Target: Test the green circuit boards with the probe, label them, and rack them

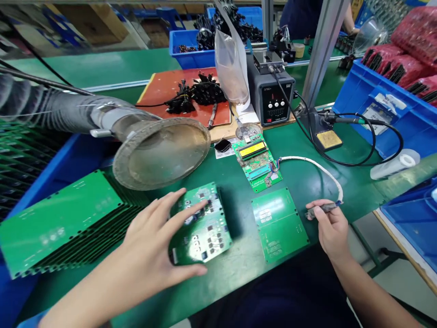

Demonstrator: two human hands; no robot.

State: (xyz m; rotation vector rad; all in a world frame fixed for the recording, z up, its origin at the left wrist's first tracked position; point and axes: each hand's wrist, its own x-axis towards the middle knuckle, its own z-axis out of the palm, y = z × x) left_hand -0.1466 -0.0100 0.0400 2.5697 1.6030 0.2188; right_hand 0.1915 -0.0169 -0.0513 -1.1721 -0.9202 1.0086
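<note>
My left hand [160, 232] is spread over a populated green circuit board [213, 228], fingers apart, the index fingertip over its upper components. Whether it touches the board I cannot tell. Between thumb and fingers my right hand [331, 225] grips a grey pin probe [321, 209], its metal pins pointing left. A white sleeved cable [317, 161] runs from the probe to a tester board [257, 164] with a lit yellow display and a blue socket. Another green circuit board [279, 225], with few visible parts, lies flat between my hands, just left of the probe.
Stacked green boards [61, 218] stand at the left. A fume extractor hood [162, 152] hangs above them. Behind are a soldering station [273, 95], an iron in its stand [329, 136] and a red board with black cables [146, 93]. Blue bins [382, 100] line the right; a person stands behind.
</note>
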